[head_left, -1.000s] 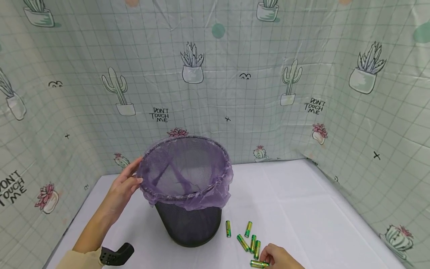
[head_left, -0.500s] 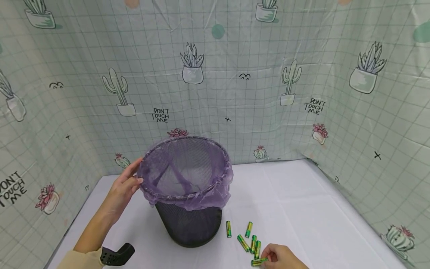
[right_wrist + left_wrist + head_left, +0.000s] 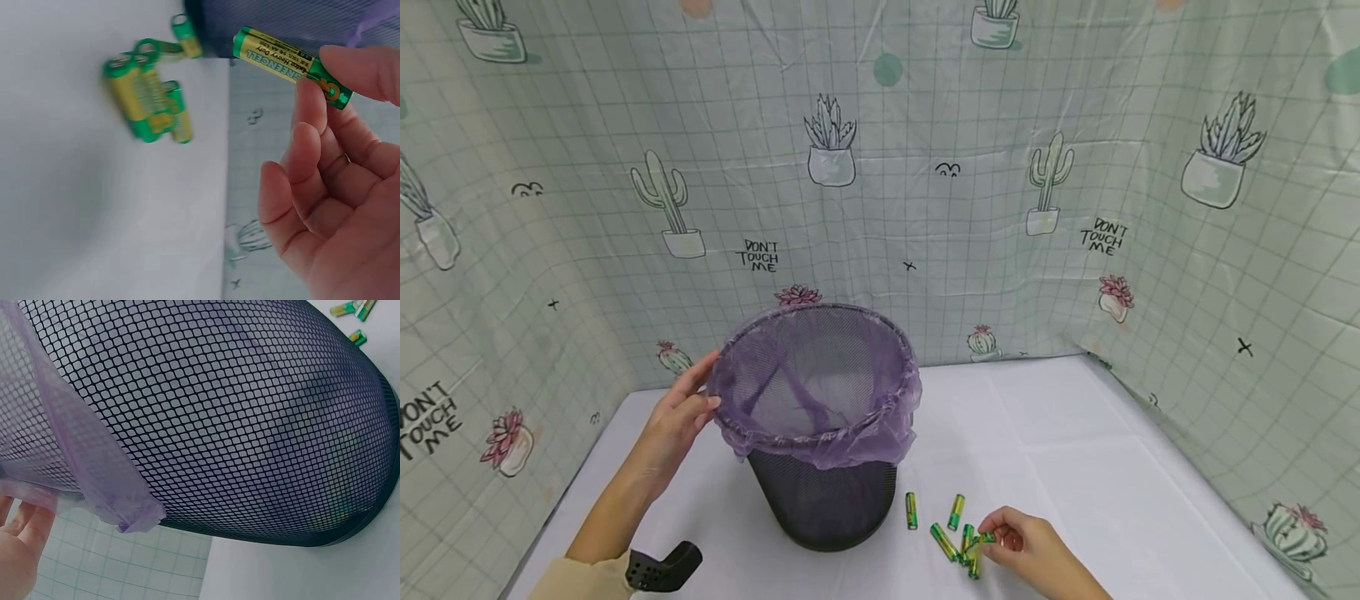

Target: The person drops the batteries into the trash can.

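The right hand [image 3: 1033, 554] is near the front edge of the table [image 3: 1075, 467], right of the middle, with thumb and forefinger pinching a green-and-yellow battery [image 3: 289, 63] by one end while the other fingers [image 3: 294, 187] curl loosely below it; the battery is lifted clear of the cloth and its free end points toward the bin. Just left of that hand lies a loose cluster of batteries [image 3: 951, 533] of the same kind on the white table cover, some touching one another, one lying a little apart nearer the bin's foot. The left hand [image 3: 681, 417] is at the left side of the black mesh waste bin [image 3: 823, 500], fingers nearly straight and resting against the rim where the purple bag [image 3: 820, 442] is folded over it; the left wrist view shows only the fingertips [image 3: 19, 531] under the bag's hem, so how firmly it holds cannot be told. The bin stands upright about the middle of the table, toward its left half. A black wrist mount [image 3: 662, 567] shows at the left forearm. A cactus-print curtain [image 3: 925, 167] hangs round the table's back and sides.
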`<state>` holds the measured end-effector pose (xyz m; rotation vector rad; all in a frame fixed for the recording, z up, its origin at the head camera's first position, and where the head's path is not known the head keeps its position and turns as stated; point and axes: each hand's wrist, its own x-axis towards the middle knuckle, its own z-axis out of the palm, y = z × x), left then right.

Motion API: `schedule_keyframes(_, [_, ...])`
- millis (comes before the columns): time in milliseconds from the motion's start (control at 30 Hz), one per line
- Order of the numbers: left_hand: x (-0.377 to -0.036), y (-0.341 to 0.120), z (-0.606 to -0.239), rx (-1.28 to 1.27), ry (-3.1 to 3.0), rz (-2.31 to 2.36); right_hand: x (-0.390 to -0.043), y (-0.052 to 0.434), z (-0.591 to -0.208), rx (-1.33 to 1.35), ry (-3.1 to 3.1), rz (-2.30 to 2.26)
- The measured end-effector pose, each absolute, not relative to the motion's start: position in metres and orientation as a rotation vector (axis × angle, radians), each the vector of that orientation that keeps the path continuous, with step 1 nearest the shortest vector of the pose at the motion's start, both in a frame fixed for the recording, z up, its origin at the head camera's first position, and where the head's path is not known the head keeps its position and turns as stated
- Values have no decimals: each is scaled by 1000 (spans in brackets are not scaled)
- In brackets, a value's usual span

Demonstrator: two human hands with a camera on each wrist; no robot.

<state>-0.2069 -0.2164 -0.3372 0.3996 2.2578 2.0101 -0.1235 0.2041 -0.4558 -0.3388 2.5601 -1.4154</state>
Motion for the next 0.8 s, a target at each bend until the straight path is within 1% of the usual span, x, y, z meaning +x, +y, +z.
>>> schedule_keyframes(200, [-207, -217, -338, 407, 2253, 2012, -130, 198, -431, -515, 2756, -1469])
schedule_keyframes(667, [-208, -216, -337, 393, 2246, 2024, -143, 172, -360, -665, 2949, -1549])
schedule_keyframes(800, [-208, -216, -337, 406, 2250, 2013, -143, 160, -342, -791, 3017, -1583])
